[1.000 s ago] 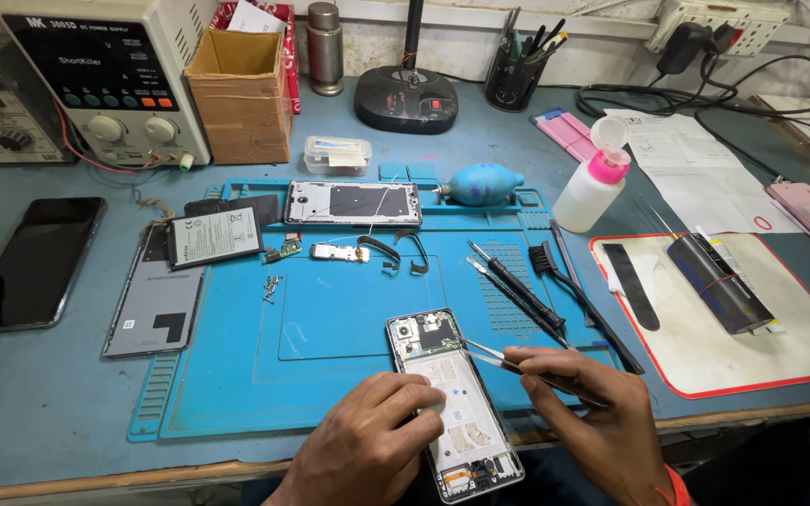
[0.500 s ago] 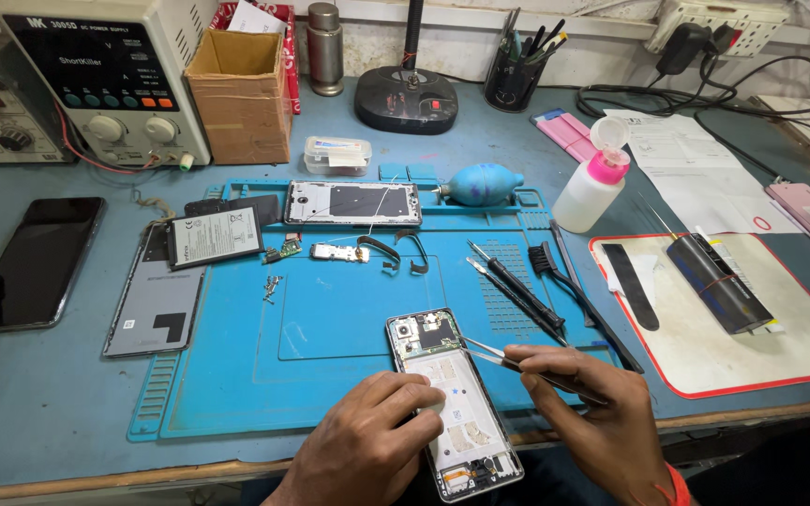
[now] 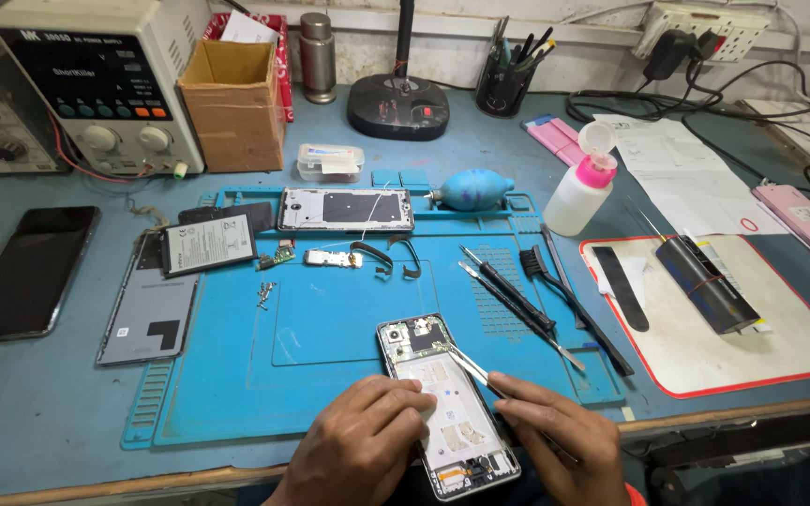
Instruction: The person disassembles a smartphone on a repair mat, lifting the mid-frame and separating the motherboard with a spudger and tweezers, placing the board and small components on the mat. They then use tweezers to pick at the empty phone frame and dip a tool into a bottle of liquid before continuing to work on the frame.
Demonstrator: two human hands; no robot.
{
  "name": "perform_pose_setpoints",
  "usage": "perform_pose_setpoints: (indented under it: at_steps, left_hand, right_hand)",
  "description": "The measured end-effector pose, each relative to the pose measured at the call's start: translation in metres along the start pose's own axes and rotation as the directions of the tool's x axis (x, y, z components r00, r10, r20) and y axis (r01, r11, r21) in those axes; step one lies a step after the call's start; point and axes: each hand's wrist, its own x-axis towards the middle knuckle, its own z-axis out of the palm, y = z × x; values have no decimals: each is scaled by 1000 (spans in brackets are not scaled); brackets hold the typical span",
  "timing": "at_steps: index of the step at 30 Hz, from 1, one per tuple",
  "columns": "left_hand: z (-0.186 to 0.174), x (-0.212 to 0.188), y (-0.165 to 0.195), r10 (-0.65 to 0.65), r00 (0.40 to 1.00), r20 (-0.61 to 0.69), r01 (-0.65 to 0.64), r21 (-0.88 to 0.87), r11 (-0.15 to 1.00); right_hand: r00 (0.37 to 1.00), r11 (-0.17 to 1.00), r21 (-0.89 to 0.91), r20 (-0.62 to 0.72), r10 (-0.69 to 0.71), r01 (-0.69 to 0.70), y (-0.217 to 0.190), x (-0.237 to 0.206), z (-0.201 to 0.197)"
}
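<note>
An opened phone [image 3: 442, 403] with its back cover off lies at the front of the blue repair mat [image 3: 330, 328]. My left hand [image 3: 363, 445] rests on the phone's left edge and holds it down. My right hand [image 3: 555, 436] grips metal tweezers [image 3: 469, 367], whose tips touch the phone's inside near its upper middle. The lower part of the phone is partly hidden by my hands.
On the mat lie a battery [image 3: 208, 245], a phone frame [image 3: 345, 209], small parts [image 3: 335, 258], screws [image 3: 262, 295], a blue air blower [image 3: 475, 188], screwdrivers [image 3: 508, 292] and a brush [image 3: 569, 305]. A bottle [image 3: 581, 187], a red-edged pad [image 3: 724, 319], a dark phone [image 3: 30, 272] and a power supply [image 3: 96, 84] surround it.
</note>
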Motion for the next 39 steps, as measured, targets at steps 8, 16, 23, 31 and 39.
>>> perform_pose_setpoints:
  at_steps: [8,16,23,31,39]
  left_hand:
    - [11,-6,-5,-8,999,-41,10,46,999]
    - [14,-9,-7,-64,993,-102,66,11,998]
    - [13,-10,-7,-77,994,-81,79,12,997]
    - [11,-9,-10,12,1000,2,-12,30,999]
    - [13,-10,-13,65,992,108,-62,-33,998]
  right_hand:
    - [1000,1000,0,-29,-9,9,9,-6,5]
    - [998,994,-91,2,-64,63,10,-13,8]
    - [978,976,157,-117,172,-153,9,-13,13]
    - [909,893,403,-261,324,-203,7,2,8]
    - [979,973,201,-148,141,-110,2,40,-7]
